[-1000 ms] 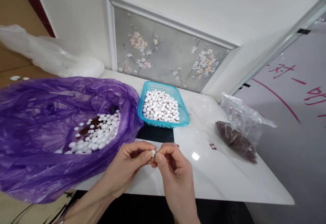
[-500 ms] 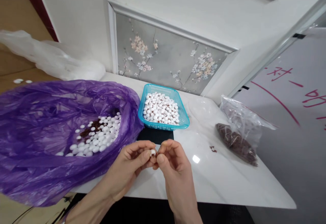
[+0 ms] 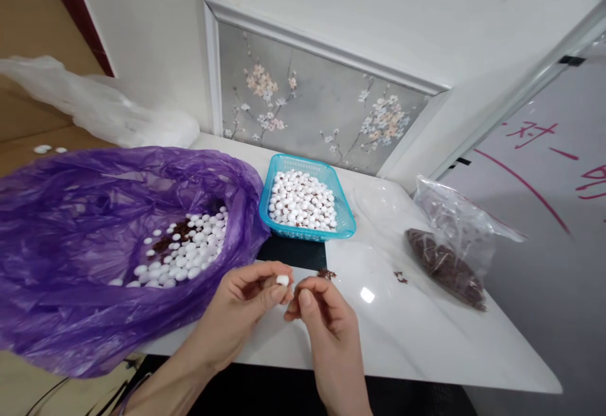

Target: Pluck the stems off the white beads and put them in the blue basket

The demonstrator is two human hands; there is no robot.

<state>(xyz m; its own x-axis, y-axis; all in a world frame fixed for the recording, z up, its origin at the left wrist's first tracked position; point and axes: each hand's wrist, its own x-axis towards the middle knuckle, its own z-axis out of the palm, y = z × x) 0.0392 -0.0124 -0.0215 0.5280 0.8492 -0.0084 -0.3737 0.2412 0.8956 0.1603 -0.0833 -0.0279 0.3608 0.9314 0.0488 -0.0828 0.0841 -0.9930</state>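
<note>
Between the thumb and fingers of my left hand point(image 3: 246, 299) is a small white ball point(image 3: 283, 279). My right hand point(image 3: 331, 331) is close beside it, its thumb and forefinger pinched together; what they hold, if anything, is too small to make out. Just behind the right fingers lie small brown star-shaped pieces point(image 3: 326, 274) on the table. A turquoise basket point(image 3: 348, 214) full of white balls, with brown bits showing among them, stands beyond both hands. To the left, an open purple plastic bag point(image 3: 95, 226) contains loose white balls point(image 3: 189, 258) and a heap of brown pieces point(image 3: 170, 236).
A clear bag of brown pieces point(image 3: 440, 267) lies on the white table point(image 3: 426, 340) at right, near a few loose brown pieces point(image 3: 400, 277). A dark flat object point(image 3: 293, 252) sits before the basket. A whiteboard point(image 3: 534, 214) rises at right; clear plastic point(image 3: 142, 119) lies back left.
The white ball in my left hand has turned, so the brown piece on it no longer shows. My right fingers have drawn slightly away, uncovering brown pieces on the table. The view has shifted slightly.
</note>
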